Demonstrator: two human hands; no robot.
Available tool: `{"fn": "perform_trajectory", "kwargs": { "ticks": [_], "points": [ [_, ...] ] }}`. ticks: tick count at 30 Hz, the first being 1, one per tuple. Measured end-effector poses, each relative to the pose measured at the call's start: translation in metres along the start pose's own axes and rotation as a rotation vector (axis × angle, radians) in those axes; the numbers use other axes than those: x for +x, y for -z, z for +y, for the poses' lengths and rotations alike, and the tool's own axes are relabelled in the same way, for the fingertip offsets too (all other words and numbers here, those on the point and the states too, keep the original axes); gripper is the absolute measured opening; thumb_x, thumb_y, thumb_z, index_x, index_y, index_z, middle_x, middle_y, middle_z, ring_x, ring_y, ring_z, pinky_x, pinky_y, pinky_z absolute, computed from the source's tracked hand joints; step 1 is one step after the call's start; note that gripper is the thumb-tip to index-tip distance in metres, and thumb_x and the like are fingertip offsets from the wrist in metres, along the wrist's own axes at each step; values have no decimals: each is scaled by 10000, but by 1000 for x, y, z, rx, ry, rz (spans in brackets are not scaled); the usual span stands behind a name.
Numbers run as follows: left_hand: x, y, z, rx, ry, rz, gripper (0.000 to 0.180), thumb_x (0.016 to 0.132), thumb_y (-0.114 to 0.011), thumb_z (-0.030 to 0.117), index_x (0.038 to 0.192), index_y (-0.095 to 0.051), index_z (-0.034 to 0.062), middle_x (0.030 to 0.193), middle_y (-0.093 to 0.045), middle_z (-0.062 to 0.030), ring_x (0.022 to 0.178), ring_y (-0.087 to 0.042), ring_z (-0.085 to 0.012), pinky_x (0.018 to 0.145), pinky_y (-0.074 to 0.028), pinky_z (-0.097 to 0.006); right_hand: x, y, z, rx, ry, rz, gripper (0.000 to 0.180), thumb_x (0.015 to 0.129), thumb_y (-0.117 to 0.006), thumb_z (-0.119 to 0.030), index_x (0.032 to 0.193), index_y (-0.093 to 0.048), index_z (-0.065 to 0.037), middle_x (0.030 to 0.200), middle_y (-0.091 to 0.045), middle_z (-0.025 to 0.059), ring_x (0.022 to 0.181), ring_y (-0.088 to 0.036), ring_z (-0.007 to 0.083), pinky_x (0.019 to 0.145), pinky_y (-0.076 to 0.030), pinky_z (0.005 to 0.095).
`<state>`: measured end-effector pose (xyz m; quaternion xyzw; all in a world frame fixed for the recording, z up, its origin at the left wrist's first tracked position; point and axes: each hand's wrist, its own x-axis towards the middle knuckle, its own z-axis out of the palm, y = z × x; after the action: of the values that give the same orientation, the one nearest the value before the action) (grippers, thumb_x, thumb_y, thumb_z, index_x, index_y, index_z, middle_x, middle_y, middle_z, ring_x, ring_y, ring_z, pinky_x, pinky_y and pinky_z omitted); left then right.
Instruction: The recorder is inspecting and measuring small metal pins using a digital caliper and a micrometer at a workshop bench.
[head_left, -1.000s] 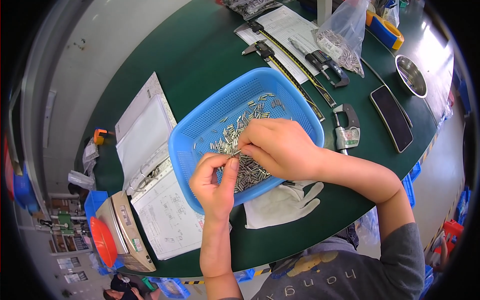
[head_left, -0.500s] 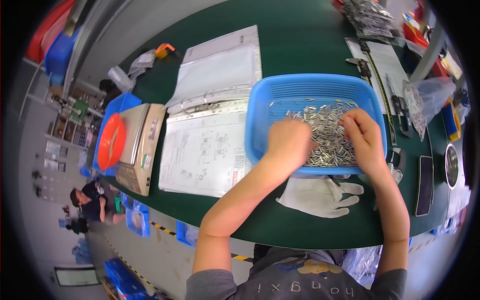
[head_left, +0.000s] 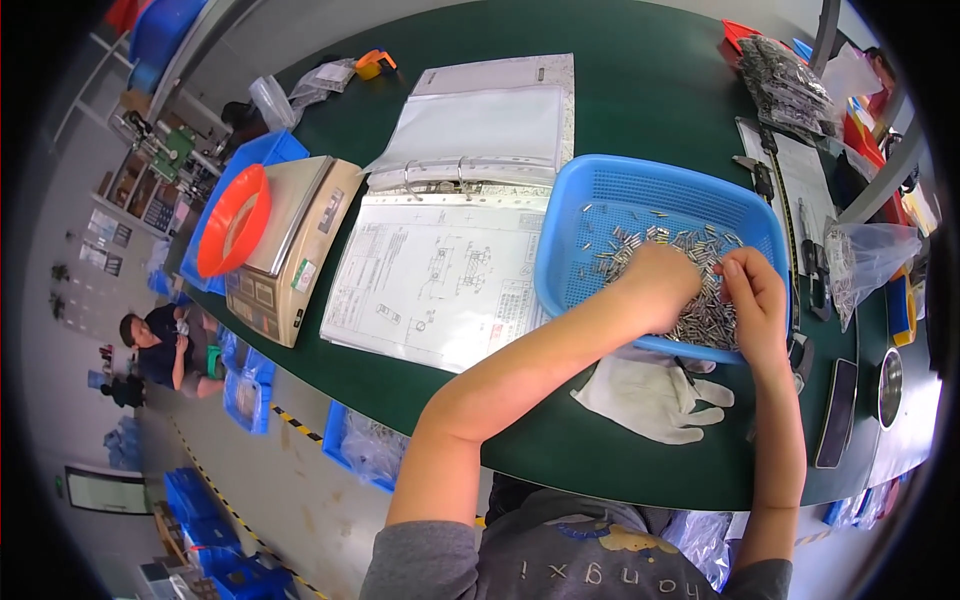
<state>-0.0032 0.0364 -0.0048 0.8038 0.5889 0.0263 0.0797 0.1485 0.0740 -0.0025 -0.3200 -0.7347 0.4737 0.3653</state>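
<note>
- Here, small metal pins, too many to count, lie in one blue basket, right of centre.
- Two hands over them: the left hand bent down, its fingertips hidden, so its grip cannot be told; the right hand curled, thumb near fingers, any pinched pin unclear.
- One white glove, near side.
- Left: one open binder, one scale, one red bowl.
- Right: one phone.
- Green worktop; grey floor with striped tape.

Many short silvery metal cylinders lie loosely jumbled in a blue perforated basket.
</note>
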Motion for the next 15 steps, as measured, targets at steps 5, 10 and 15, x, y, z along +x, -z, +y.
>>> {"fn": "perform_trajectory", "kwargs": {
  "ticks": [5, 10, 15],
  "points": [
    [-21, 4, -5, -818, 144, 370, 83, 639, -670, 81, 661, -625, 16, 641, -606, -68, 598, -577, -154, 543, -451, -284, -1, -5, -8, -78, 148, 96, 29, 832, -542, -21, 834, -545, 8, 712, -531, 12, 622, -449, 70, 567, -377, 211],
    [-31, 3, -3, -1227, 226, 499, 113, 687, -704, 65, 708, -606, 13, 628, -571, 1, 596, -506, -48, 537, -413, -206, -3, -5, -16, -231, 358, 127, 97, 732, -602, 44, 805, -550, 7, 698, -525, 31, 613, -470, 96, 570, -393, 218],
    [-26, -2, -1, -1287, 141, 612, 71, 740, -657, 23, 781, -601, 8, 729, -586, -4, 663, -529, -63, 609, -440, -216, -6, 0, -19, -373, 544, 172, 134, 686, -607, 70, 791, -558, 2, 683, -540, 77, 573, -507, 162, 519, -409, 253]
  ]
}}
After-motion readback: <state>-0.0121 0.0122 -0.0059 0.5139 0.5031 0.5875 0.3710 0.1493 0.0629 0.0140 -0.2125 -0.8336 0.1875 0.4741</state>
